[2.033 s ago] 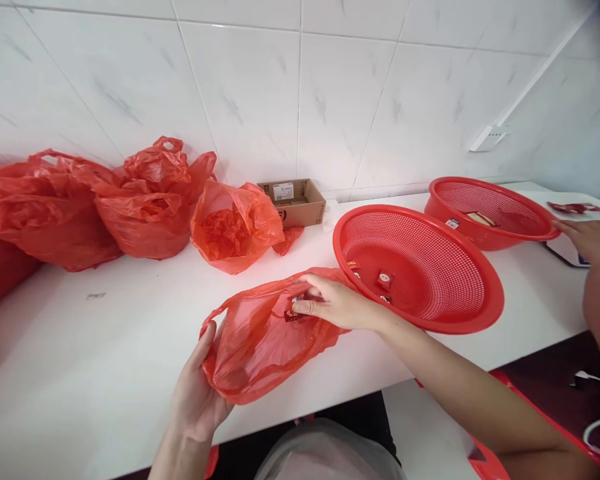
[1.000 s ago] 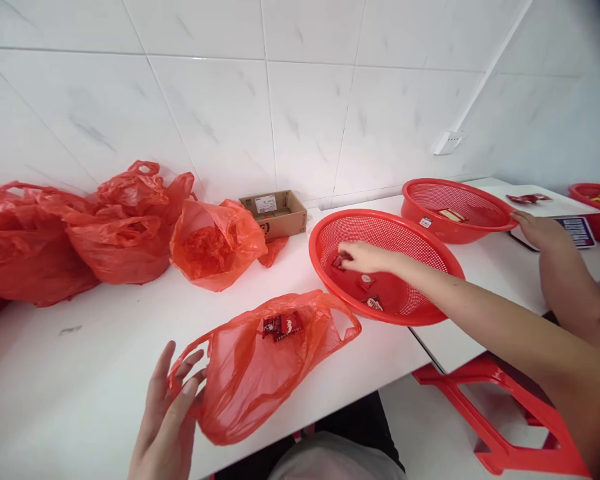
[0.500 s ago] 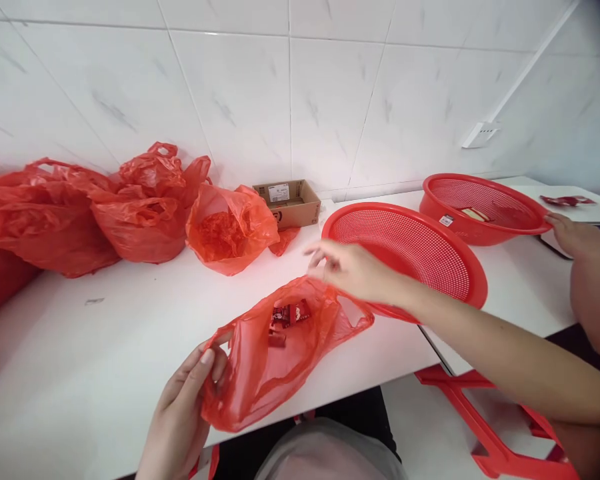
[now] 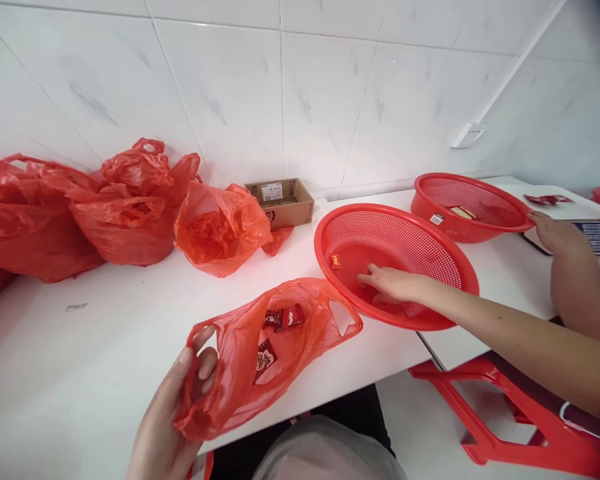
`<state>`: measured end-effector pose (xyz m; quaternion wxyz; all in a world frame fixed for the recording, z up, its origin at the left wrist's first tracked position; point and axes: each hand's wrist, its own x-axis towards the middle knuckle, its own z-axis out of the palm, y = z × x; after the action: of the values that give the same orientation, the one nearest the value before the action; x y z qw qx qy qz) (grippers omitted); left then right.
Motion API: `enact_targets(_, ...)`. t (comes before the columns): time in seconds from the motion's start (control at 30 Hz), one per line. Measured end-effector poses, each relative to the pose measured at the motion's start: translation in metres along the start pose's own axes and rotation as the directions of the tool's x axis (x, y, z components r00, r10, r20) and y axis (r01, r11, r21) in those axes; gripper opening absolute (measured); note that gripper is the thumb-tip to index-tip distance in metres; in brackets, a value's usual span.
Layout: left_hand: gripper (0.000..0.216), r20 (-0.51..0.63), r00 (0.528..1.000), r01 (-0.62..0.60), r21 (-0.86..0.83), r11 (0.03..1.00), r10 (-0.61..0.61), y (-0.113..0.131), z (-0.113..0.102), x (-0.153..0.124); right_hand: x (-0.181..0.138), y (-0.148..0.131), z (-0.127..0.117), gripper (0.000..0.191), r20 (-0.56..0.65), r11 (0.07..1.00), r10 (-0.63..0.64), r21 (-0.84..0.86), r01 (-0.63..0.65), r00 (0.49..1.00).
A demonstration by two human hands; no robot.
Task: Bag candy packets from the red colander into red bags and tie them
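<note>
My left hand (image 4: 183, 387) is wrapped round the near left edge of a red plastic bag (image 4: 235, 400), whose mouth lies open on the white table. Inside it are dark red packets (image 4: 293, 316) and a packet with pale print (image 4: 265, 358). My right hand (image 4: 393, 283) reaches into a red perforated basket (image 4: 325, 230) on the right. Its fingers are spread over the basket floor, and I see nothing in them. Against the basket's left wall rests a small orange-red packet (image 4: 335, 261).
Filled red bags (image 4: 125, 227) line the wall at left, beside an open red bag (image 4: 220, 230) and a cardboard box (image 4: 293, 213). Another person's hand (image 4: 555, 233) touches a second red basket (image 4: 480, 227). A scale (image 4: 595, 238) sits far right; a red stool (image 4: 520, 433) stands below.
My right hand has moved from above the bag's mouth rightward into the basket. The packet with pale print now shows inside the bag. The view has turned slightly to the right.
</note>
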<state>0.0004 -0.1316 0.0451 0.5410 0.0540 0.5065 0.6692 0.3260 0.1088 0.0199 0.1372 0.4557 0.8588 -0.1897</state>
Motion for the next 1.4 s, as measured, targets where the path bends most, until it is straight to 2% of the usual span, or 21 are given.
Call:
enact_targets(0.13,0.042,-0.007,1.0,0.005,-0.006,1.0,-0.005,-0.001,0.001,-0.003,0.007,0.008,-0.023,0.011,0.067,0.987,0.086,0.128,-0.094,0.994)
enact_targets(0.23,0.044,-0.045,0.999,0.017,0.0,1.0,-0.016,-0.001,-0.004,-0.005,0.005,0.007,-0.047,0.01,0.082,0.945,0.073,0.313,-0.095,0.994)
enact_targets(0.3,0.044,-0.069,0.998,0.009,0.009,1.0,-0.009,-0.001,-0.007,-0.005,-0.004,-0.006,-0.062,0.015,0.007,0.86,0.018,0.509,-0.019,1.0)
enact_targets(0.4,0.041,-0.072,0.997,-0.009,-0.007,1.0,0.008,-0.002,-0.008,-0.002,-0.023,-0.05,-0.074,0.021,-0.197,0.677,-0.089,0.707,0.205,0.976)
enact_targets(0.47,0.039,-0.036,0.999,-0.009,-0.05,0.999,0.007,-0.003,-0.006,0.0,-0.031,-0.091,-0.067,0.021,-0.28,0.608,-0.189,0.719,0.336,0.941)
enact_targets(0.53,0.035,0.01,1.0,-0.013,-0.1,0.995,0.014,-0.004,-0.001,0.002,-0.029,-0.131,-0.048,0.017,-0.295,0.587,-0.312,0.687,0.428,0.903)
enact_targets(0.6,0.031,0.054,0.998,-0.02,-0.136,0.991,0.027,-0.005,0.003,0.002,-0.019,-0.162,-0.026,0.009,-0.366,0.615,-0.391,0.579,0.535,0.845)
enact_targets(0.67,0.027,0.094,0.995,-0.026,-0.162,0.986,0.042,-0.004,0.006,0.001,-0.005,-0.179,-0.008,0.004,-0.436,0.652,-0.404,0.479,0.588,0.804)
enact_targets(0.73,0.025,0.107,0.993,-0.037,-0.185,0.982,0.058,-0.003,0.005,0.0,0.006,-0.183,-0.001,0.004,-0.458,0.653,-0.38,0.483,0.584,0.804)
enact_targets(0.83,0.022,0.091,0.994,-0.048,-0.209,0.977,0.069,-0.002,-0.001,0.001,0.01,-0.177,-0.006,0.011,-0.411,0.584,-0.351,0.606,0.54,0.841)
enact_targets(0.97,0.021,0.059,0.996,-0.056,-0.253,0.966,0.073,-0.003,-0.009,0.007,0.0,-0.171,-0.016,0.023,-0.2,0.47,-0.386,0.797,0.378,0.901)
enact_targets(1.03,0.02,0.057,0.995,-0.058,-0.272,0.961,0.076,-0.004,-0.01,0.009,-0.002,-0.172,-0.014,0.027,-0.097,0.496,-0.409,0.811,0.31,0.907)
enact_targets(1.17,0.015,0.095,0.992,-0.059,-0.278,0.959,0.088,-0.003,-0.011,0.011,-0.001,-0.175,-0.004,0.033,0.046,0.661,-0.377,0.713,0.234,0.925)
enact_targets(1.27,0.013,0.086,0.993,-0.057,-0.295,0.954,0.086,-0.004,-0.012,0.01,-0.006,-0.177,-0.004,0.045,0.004,0.726,-0.315,0.645,0.239,0.949)
enact_targets(1.4,0.014,0.055,0.996,-0.052,-0.311,0.949,0.072,-0.005,-0.015,0.009,-0.016,-0.166,-0.033,0.037,-0.146,0.649,-0.358,0.671,0.358,0.922)
